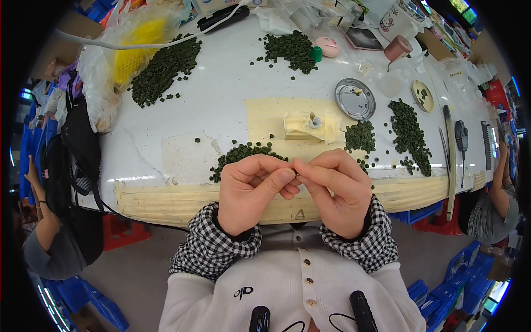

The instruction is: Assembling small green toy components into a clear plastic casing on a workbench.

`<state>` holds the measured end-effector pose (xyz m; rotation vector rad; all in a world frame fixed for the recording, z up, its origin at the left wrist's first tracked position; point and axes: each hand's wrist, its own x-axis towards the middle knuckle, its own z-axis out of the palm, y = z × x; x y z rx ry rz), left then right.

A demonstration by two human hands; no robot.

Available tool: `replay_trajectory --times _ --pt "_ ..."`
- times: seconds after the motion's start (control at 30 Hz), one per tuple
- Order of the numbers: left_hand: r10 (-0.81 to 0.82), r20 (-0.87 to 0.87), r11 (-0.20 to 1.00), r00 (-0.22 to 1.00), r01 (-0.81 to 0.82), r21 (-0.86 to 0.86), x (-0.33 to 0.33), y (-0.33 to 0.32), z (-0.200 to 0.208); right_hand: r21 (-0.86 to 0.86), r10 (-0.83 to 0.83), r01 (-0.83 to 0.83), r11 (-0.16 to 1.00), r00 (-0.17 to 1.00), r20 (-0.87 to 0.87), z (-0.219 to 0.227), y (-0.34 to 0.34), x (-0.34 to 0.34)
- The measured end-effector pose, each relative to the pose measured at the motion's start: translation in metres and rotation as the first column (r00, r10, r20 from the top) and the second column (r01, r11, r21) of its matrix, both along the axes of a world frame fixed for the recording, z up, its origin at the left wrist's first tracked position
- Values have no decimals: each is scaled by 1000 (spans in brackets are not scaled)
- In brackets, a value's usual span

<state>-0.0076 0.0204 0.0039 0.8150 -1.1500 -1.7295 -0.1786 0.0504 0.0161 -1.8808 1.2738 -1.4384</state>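
Note:
Just above the table's near edge, my left hand (246, 193) and my right hand (340, 193) meet fingertip to fingertip. Both are closed in a pinch on one small dark piece (296, 172), mostly hidden by the fingers; it resembles the loose dark green parts. A pile of small dark green parts (243, 152) lies partly behind my left hand. Beyond my hands, a block wrapped in cream tape (298, 131) carries a short pale post (315, 122). A smaller group of green parts (360, 136) sits right of the block.
More green parts form piles at far left (166, 69), far middle (290, 51) and right (409, 138). A round metal lid (354, 99) holds a few bits. A screwdriver (462, 141) and a long flat strip (450, 166) lie at right. A white cable (144, 45) crosses far left.

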Motion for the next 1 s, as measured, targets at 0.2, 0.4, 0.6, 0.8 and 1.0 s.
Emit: replay_trajectory --times 0.2,0.4,0.6,0.8,1.0 --pt "62 7 994 998 -61 -86 3 2 0 10 -12 12 1000 1000 23 1 1 -1" --pt "117 22 984 993 -112 -140 3 3 2 24 53 -54 998 998 47 0 1 1" --pt "171 37 961 985 -159 -224 3 6 2 57 76 -79 995 995 62 2 2 1" --pt "144 -1 963 990 -141 -231 -1 6 2 11 59 -59 998 997 44 2 1 0" --pt "115 -8 970 993 -114 -213 2 4 -2 25 60 -61 998 997 47 2 3 -1"
